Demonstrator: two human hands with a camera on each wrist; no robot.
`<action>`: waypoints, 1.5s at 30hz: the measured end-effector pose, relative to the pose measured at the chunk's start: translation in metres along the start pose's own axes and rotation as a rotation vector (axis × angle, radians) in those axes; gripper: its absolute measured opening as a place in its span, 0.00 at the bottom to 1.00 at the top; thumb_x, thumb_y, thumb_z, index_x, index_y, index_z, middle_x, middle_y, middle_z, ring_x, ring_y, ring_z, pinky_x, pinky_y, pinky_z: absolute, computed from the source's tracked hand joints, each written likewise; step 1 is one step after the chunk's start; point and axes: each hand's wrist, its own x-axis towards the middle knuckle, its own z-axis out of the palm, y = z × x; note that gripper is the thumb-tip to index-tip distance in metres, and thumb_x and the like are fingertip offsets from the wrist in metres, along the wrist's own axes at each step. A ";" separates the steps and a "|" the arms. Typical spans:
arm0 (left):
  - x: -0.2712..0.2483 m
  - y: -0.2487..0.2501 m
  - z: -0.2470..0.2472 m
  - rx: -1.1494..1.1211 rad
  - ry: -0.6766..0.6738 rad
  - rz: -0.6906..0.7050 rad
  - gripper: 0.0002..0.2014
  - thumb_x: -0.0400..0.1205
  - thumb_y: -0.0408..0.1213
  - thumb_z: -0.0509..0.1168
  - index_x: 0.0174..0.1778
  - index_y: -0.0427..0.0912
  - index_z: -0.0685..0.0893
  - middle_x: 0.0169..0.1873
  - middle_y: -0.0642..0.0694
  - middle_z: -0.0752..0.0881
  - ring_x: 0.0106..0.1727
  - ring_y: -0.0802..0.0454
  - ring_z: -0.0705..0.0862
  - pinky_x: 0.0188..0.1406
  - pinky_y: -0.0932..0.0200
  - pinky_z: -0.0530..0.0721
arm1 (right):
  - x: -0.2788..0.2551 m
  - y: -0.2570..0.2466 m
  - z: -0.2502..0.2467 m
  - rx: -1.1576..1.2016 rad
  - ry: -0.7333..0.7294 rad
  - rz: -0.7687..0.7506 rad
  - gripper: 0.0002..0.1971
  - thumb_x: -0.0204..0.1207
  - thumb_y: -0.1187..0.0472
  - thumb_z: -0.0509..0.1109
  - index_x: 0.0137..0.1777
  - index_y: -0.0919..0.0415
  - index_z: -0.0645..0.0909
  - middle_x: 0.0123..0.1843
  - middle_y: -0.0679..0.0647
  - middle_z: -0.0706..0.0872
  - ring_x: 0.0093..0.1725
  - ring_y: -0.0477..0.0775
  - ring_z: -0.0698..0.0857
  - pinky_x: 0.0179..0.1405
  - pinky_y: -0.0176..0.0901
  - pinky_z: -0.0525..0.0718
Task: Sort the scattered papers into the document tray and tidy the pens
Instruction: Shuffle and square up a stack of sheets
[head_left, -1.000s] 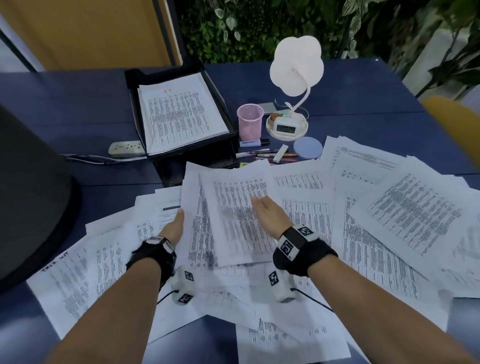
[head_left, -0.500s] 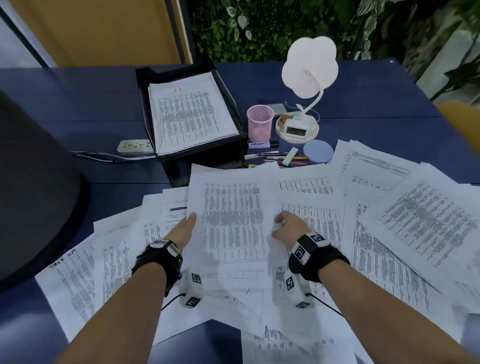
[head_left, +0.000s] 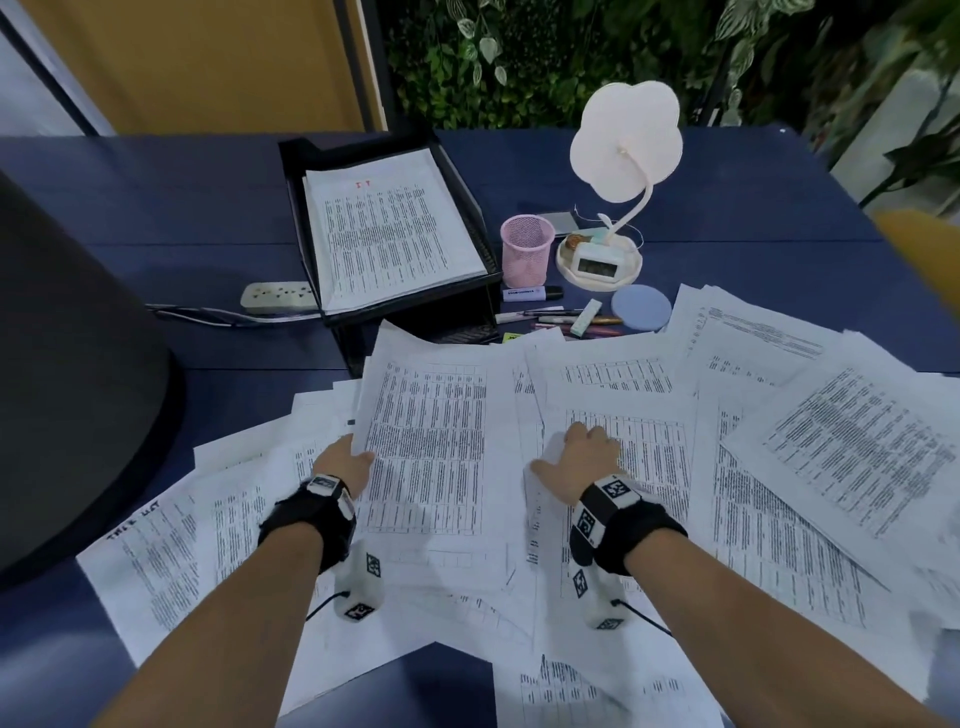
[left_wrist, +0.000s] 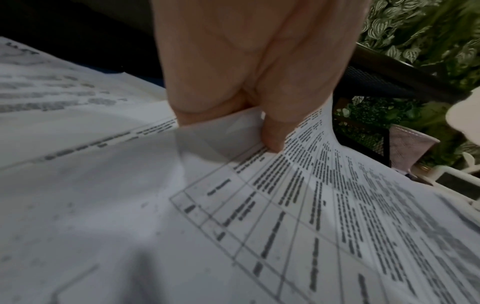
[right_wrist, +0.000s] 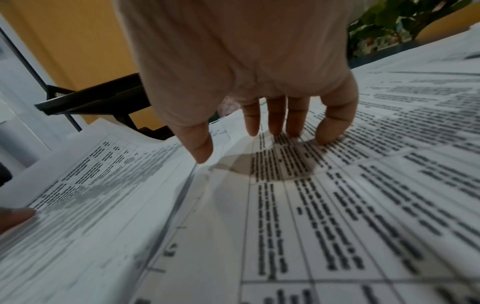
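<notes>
Printed sheets (head_left: 831, 441) lie scattered over the near half of the blue table (head_left: 156, 208). My left hand (head_left: 348, 460) pinches the left edge of one table-printed sheet (head_left: 426, 447); in the left wrist view its thumb and fingers (left_wrist: 270, 142) clamp that sheet (left_wrist: 311, 205). My right hand (head_left: 582, 457) rests with spread fingertips (right_wrist: 330, 135) on a neighbouring sheet (right_wrist: 337, 205), holding nothing. The black document tray (head_left: 291, 156) stands beyond, with a paper stack (head_left: 384, 234) in it. Several pens (head_left: 561, 319) lie loose in front of a pink mesh cup (head_left: 525, 249).
A white flower-shaped lamp (head_left: 623, 140) with a small clock base (head_left: 597, 260) stands right of the cup. A round blue pad (head_left: 640, 307) lies by the pens and a power strip (head_left: 275, 297) left of the tray. A large dark round object (head_left: 78, 364) fills the left side.
The sheet in my left hand has swung straight and shifted left. My right hand has slid off it to the right and now rests on the sheet beside it.
</notes>
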 end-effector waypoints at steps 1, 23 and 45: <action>0.000 -0.002 -0.001 0.016 -0.018 0.000 0.17 0.86 0.39 0.58 0.68 0.35 0.76 0.60 0.32 0.83 0.59 0.34 0.81 0.57 0.48 0.78 | -0.002 -0.004 0.002 -0.025 0.014 0.029 0.34 0.72 0.39 0.66 0.71 0.58 0.63 0.68 0.58 0.69 0.69 0.61 0.67 0.62 0.62 0.76; 0.000 -0.010 -0.019 0.026 -0.199 0.048 0.25 0.86 0.45 0.58 0.79 0.39 0.67 0.72 0.39 0.76 0.71 0.40 0.75 0.71 0.50 0.72 | -0.013 -0.063 -0.042 0.207 -0.050 -0.174 0.14 0.75 0.69 0.59 0.28 0.61 0.64 0.29 0.53 0.70 0.27 0.50 0.70 0.22 0.37 0.65; 0.031 -0.029 -0.016 -0.381 -0.341 -0.102 0.36 0.85 0.59 0.51 0.83 0.39 0.55 0.82 0.40 0.56 0.83 0.42 0.56 0.81 0.42 0.54 | 0.001 -0.058 -0.012 0.296 0.052 -0.138 0.13 0.82 0.52 0.59 0.53 0.62 0.75 0.49 0.58 0.81 0.47 0.57 0.81 0.47 0.45 0.78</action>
